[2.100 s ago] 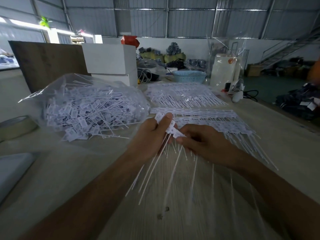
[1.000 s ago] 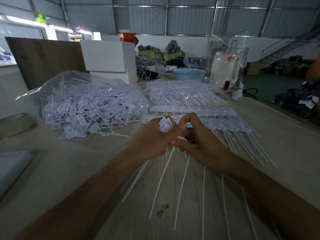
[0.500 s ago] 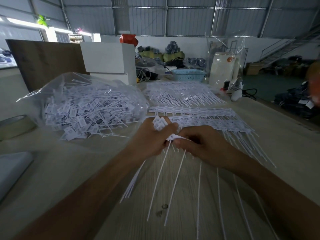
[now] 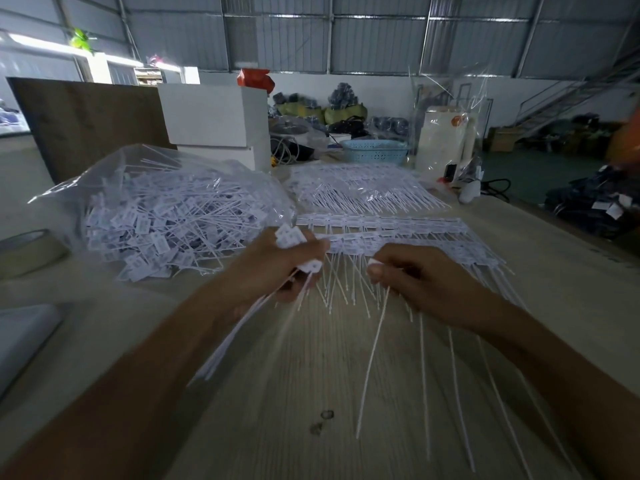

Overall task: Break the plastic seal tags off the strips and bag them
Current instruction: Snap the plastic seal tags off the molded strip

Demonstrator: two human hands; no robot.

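At the far left edge of the tabletop lies a roll of tape, with a flat grey object nearer the viewer. Right of the tape sits a clear plastic bag, heaped with loose white seal tags, its open mouth facing the hands. Behind the bag stand a dark wooden board and a white box.

The left hand is just right of the bag. Its fingers are curled around a bundle of detached seal tags; the flat heads project above the fist and the thin tails trail down and left past the wrist, blurred.

The right hand is near the left hand but apart from it. Thumb and forefinger pinch the head of a tag on a seal tag strip, and several tails hang below the hand toward the viewer.

Beyond both hands, flat on the tabletop, lie stacked uncut strips with their tails fanned toward the viewer. Further back is a second pile of strips in clear wrap. Behind it stand a blue plastic basket and, to its right, a white container inside clear film.
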